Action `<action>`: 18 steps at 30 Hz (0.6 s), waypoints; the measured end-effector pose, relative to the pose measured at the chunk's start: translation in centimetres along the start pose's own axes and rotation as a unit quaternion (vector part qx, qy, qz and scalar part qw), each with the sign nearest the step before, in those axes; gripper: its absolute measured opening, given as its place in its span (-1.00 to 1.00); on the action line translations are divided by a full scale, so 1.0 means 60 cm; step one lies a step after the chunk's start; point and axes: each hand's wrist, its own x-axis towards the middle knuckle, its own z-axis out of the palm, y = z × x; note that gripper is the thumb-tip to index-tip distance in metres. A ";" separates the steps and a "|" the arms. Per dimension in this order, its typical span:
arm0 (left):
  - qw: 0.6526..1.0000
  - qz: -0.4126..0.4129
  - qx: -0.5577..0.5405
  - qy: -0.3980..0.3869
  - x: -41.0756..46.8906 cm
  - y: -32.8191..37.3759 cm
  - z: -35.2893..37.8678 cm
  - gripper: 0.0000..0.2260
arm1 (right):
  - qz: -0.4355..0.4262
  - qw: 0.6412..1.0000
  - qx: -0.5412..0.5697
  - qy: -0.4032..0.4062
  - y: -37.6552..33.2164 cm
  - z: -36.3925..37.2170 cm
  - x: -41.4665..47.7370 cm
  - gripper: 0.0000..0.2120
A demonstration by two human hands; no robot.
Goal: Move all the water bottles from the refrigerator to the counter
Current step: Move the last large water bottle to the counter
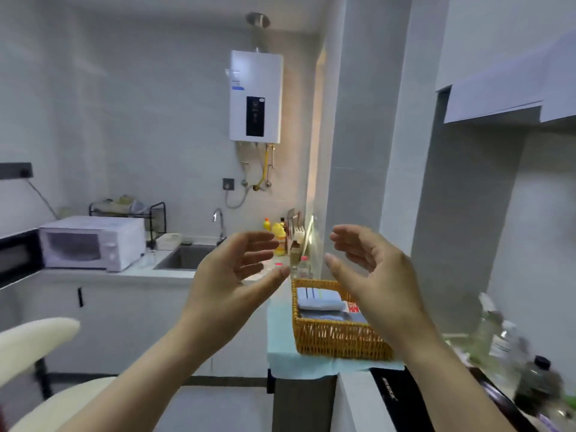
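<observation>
My hands: left hand (237, 275) and right hand (371, 275) raised, loosely spread, empty.
Between them: wicker basket (336, 338); pink-capped bottle (304, 269) beyond.

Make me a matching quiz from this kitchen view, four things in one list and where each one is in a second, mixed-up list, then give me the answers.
Things:
1. microwave
2. wicker basket
3. water heater
4. yellow bottle

Places:
A. mounted on the wall
B. on the light blue cloth
C. just right of the faucet
D. on the counter, left of the sink

Pairs: 1-D, 2-B, 3-A, 4-C
</observation>
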 end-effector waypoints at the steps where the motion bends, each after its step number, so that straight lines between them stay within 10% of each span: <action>1: 1.000 -0.004 0.021 0.018 0.000 -0.003 -0.019 -0.56 | -0.014 1.000 0.017 -0.017 0.000 0.023 0.014 -0.62; 18: 0.876 -0.144 0.329 0.321 -0.180 0.082 -0.269 -0.60 | -0.200 0.882 0.311 -0.291 -0.158 0.373 0.041 -0.60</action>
